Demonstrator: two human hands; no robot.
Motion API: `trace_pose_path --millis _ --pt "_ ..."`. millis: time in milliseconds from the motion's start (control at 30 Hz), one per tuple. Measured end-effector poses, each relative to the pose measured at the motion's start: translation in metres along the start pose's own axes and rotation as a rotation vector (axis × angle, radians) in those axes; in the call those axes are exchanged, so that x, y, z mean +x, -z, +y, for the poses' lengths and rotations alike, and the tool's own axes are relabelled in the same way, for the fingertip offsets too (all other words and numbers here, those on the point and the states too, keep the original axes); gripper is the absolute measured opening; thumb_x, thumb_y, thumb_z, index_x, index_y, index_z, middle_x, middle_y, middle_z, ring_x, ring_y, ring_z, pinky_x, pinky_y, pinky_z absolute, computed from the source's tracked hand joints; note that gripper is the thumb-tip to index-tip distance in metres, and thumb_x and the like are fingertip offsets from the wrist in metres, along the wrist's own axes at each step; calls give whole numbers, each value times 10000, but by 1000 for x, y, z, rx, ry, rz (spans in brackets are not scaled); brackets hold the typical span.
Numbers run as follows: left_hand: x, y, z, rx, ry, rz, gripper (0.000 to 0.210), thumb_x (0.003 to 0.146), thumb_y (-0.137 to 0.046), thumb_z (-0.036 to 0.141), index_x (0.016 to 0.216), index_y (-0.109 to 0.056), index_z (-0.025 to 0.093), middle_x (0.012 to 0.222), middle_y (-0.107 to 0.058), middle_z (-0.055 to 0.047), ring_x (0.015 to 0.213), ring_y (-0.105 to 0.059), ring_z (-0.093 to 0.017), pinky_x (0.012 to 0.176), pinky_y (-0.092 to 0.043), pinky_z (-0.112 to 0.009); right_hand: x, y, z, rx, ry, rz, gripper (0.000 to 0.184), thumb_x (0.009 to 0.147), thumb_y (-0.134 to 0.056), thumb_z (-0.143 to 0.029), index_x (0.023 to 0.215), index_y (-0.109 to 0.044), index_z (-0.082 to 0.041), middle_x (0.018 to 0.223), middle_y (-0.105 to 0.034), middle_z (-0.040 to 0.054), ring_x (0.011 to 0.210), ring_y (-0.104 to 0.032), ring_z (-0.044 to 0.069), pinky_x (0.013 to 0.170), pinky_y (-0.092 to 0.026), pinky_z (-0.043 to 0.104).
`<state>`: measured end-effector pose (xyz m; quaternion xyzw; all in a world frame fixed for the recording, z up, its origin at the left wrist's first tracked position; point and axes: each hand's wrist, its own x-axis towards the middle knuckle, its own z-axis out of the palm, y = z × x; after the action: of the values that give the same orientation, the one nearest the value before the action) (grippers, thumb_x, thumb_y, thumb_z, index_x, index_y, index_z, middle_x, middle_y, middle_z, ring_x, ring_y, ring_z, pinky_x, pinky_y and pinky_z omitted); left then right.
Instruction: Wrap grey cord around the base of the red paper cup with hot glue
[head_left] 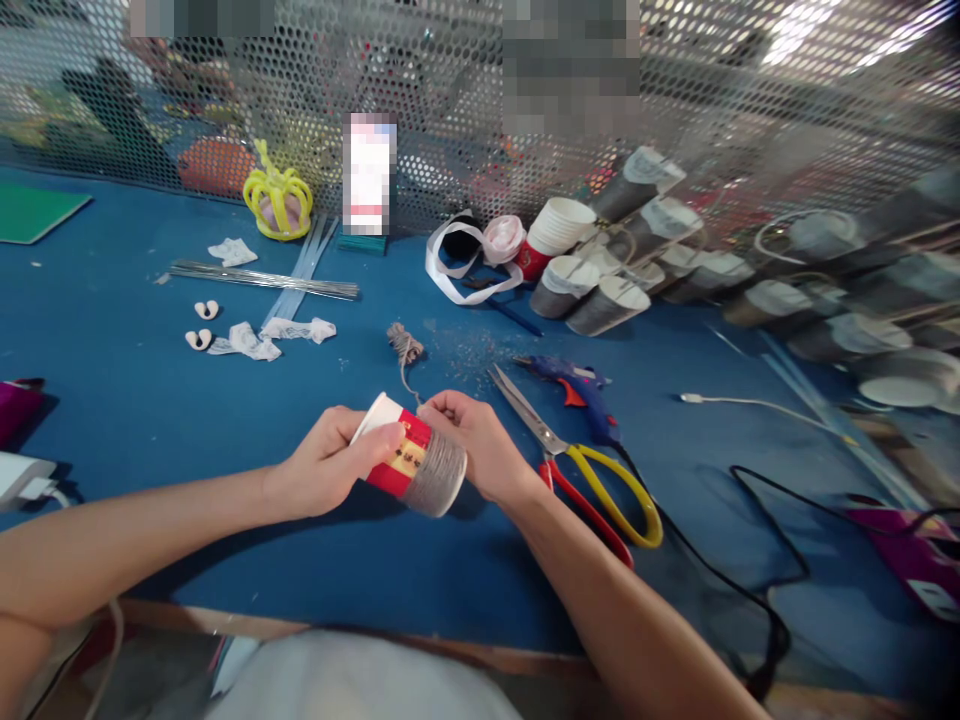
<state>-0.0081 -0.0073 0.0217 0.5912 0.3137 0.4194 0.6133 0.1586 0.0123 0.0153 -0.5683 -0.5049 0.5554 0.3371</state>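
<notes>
A red and white paper cup (409,455) lies tilted in my left hand (341,455), whose fingers wrap its rim end. Grey cord (441,472) is wound in tight rows round the bottom part of the cup. At the cup's far side my right hand (476,435) pinches the cord where it meets the cup. From there the strand runs up to a small loose bundle of grey cord (406,344) on the blue table. Right of my right hand lie scissors (559,440) with one red and one yellow handle, and a blue glue gun (581,385).
Several grey-wrapped cups (611,303) and a stack of paper cups (559,225) stand at the back right. White ribbon (450,285), metal wires (262,280), lace pieces (251,342) and a yellow basket-like ornament (277,200) lie farther back. A black cable (705,560) crosses the right side.
</notes>
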Motion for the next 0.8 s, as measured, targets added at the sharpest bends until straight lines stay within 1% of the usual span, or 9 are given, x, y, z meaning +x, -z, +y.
trace_pose_path --millis 167,267,400,467,567,600,667,733,800 --pt "3 -4 1 -304 225 54 329 758 -629 430 677 -676 115 556 -626 -11 509 -542 -95 539 -449 -188 3 -2 3 27 -10 7 192 705 -591 -311 590 -503 -184 531 -497 -55 483 -442 81 485 -359 234" --pt "8 -3 0 -373 258 97 297 746 -645 398 757 -700 106 624 -666 -30 577 -599 -119 607 -474 -205 6 2 3 21 11 7 173 677 -638 -296 595 -546 -175 566 -555 -25 534 -502 107 545 -413 258" --pt "13 -1 -1 -352 264 141 335 751 -624 398 899 -686 104 738 -693 -54 689 -634 -168 683 -489 -254 2 15 -3 21 53 66 277 789 -540 -440 754 -611 -175 718 -641 29 705 -602 157 681 -477 296" --pt "12 1 -2 -260 226 131 365 773 -596 418 945 -672 105 786 -693 -60 719 -630 -177 685 -483 -258 -3 21 -9 48 27 0 396 801 -488 -547 862 -613 -177 804 -665 57 774 -629 177 702 -503 312" --pt "8 6 -4 -16 144 60 359 809 -556 423 922 -675 104 813 -684 -57 723 -604 -166 677 -469 -248 -11 27 -18 83 -43 -248 513 743 -510 -646 938 -603 -179 916 -676 89 829 -642 207 670 -540 331" --pt "7 8 -4 63 114 38 345 816 -550 415 892 -680 104 811 -683 -54 723 -594 -159 673 -465 -240 -13 29 -20 86 -48 -308 516 736 -526 -644 955 -598 -182 947 -674 92 843 -642 211 660 -548 334" --pt "6 10 -3 121 128 -1 317 800 -577 399 857 -685 107 804 -681 -49 712 -584 -153 648 -458 -230 -15 30 -21 72 -13 -327 475 742 -564 -592 997 -576 -192 978 -670 83 847 -644 202 668 -554 332" --pt "8 10 -2 67 171 -15 300 762 -620 395 812 -680 106 767 -675 -43 686 -579 -145 624 -453 -220 -15 31 -19 38 49 -301 423 733 -629 -490 1036 -541 -209 993 -665 64 860 -645 187 723 -548 329" --pt "11 9 -1 -88 255 15 319 729 -649 408 837 -669 109 738 -673 -35 663 -582 -138 620 -457 -221 -15 31 -15 -27 108 -294 432 706 -682 -373 1069 -501 -226 1001 -657 49 880 -644 181 775 -535 335"
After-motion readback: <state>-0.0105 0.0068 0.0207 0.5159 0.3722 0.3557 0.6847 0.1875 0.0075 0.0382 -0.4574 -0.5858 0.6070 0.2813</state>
